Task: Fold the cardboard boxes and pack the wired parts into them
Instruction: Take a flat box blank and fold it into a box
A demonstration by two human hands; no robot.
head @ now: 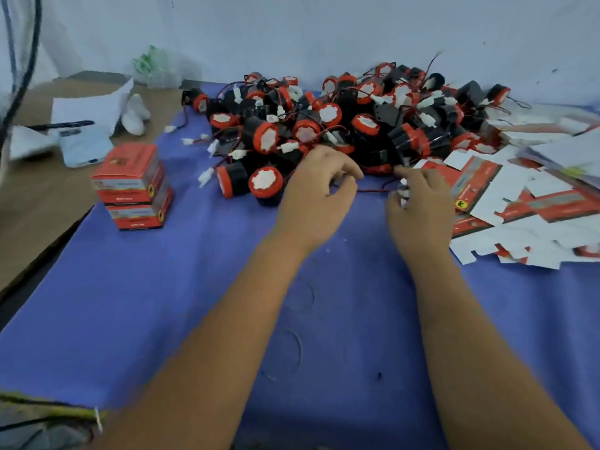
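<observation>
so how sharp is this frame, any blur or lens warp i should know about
Head view: soft all over, with motion smear on both forearms and on the flat box blanks at the right edge. The left hand, the right hand and the print on the folded boxes are unreadably blurred. Wide-angle warp bends the blue cloth edges. Lighting is even and cool, no hard shadows or glare.

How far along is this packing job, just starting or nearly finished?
Early on, it seems. Done: only a small stack of folded boxes stands at the left. In hand: the left hand and right hand stretch a red wire between them, at the front of the heap. Left: a big pile of wired parts and many flat box blanks at the right.
</observation>
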